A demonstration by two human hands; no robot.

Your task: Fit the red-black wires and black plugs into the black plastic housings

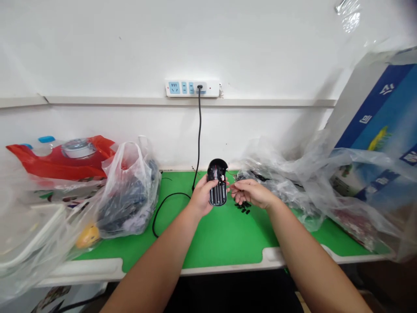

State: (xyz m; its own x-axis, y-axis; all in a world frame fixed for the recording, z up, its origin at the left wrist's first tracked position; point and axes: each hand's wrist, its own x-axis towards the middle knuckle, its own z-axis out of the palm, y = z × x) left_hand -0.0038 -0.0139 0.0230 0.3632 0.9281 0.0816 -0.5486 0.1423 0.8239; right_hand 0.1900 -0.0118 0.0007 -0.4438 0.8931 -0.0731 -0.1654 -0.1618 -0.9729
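Note:
My left hand [202, 198] grips a black oval plastic housing [217, 196] upright above the green mat, thumb across its front. Its lower half shows long ribbed slots; small parts and thin wires sit in the middle, under a dark rounded top. Just right of it, my right hand [249, 192] has thumb and forefinger pinched together, close to a thin reddish wire at the housing's edge. What lies between those fingertips is too small to make out. Several small black pieces [243, 208] lie on the mat below my right hand.
A black cable [199, 139] drops from a wall power strip [192, 88] and loops over the green mat [224, 243]. Filled plastic bags [127, 195] and a red bag [58, 163] stand left. Clear plastic wrap [293, 187] and a large blue-and-white box [374, 113] crowd the right.

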